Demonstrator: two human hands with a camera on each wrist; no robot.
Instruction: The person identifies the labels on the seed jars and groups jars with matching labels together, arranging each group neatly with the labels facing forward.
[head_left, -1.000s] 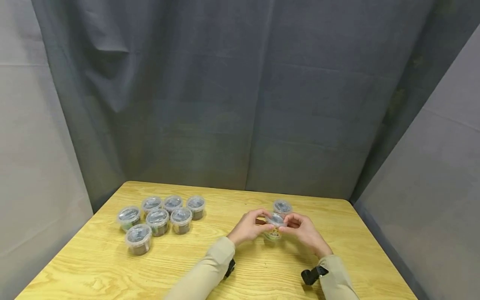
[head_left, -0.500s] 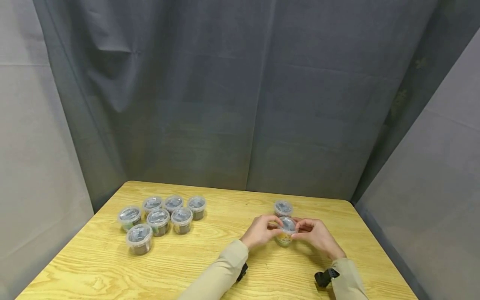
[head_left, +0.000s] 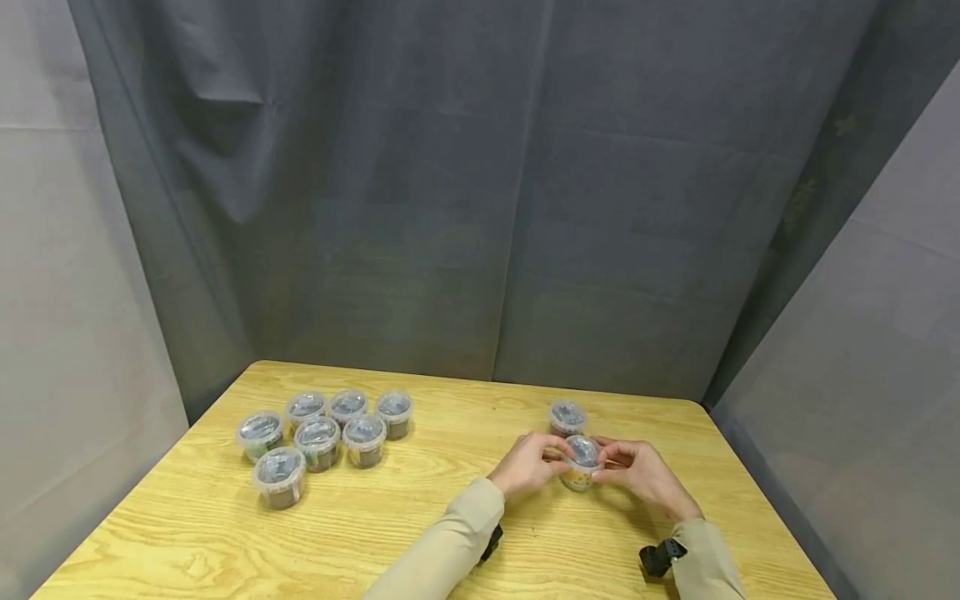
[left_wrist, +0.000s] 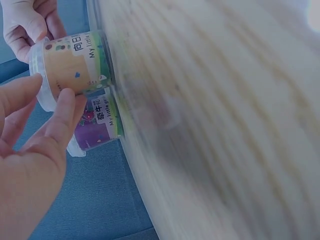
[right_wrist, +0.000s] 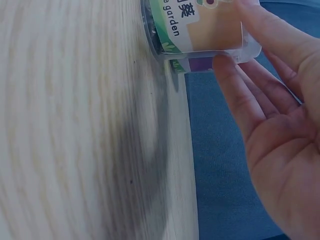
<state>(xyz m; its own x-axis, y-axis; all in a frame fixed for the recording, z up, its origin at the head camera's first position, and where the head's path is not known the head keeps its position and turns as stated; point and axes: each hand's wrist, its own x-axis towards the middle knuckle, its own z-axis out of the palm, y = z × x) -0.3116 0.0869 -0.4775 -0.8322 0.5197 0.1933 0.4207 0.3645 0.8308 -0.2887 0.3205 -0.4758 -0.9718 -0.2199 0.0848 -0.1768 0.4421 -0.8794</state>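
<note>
A clear lidded plastic cup [head_left: 582, 452] with an orange-yellow label stands upright at the right of the table. My left hand [head_left: 529, 464] grips its left side near the lid, thumb and fingers bent against it. From the opposite side my right hand [head_left: 643, 477] pinches it in the same way. Right behind is a second lidded cup [head_left: 567, 417]; its purple label [left_wrist: 92, 132] shows in the left wrist view. In the right wrist view the orange-labelled cup [right_wrist: 212, 30] has its base at the table surface, with dark contents low inside.
Several similar lidded cups [head_left: 317, 442] with dark contents stand grouped on the left of the wooden table [head_left: 300, 550]. A grey curtain [head_left: 390, 208] hangs behind the table, and pale panels [head_left: 862, 358] flank both sides.
Both hands have moved the orange-labelled cup to the right, to a place in front of the purple-labelled cup. Over the last half second it shifted only slightly. The left group has stayed put.
</note>
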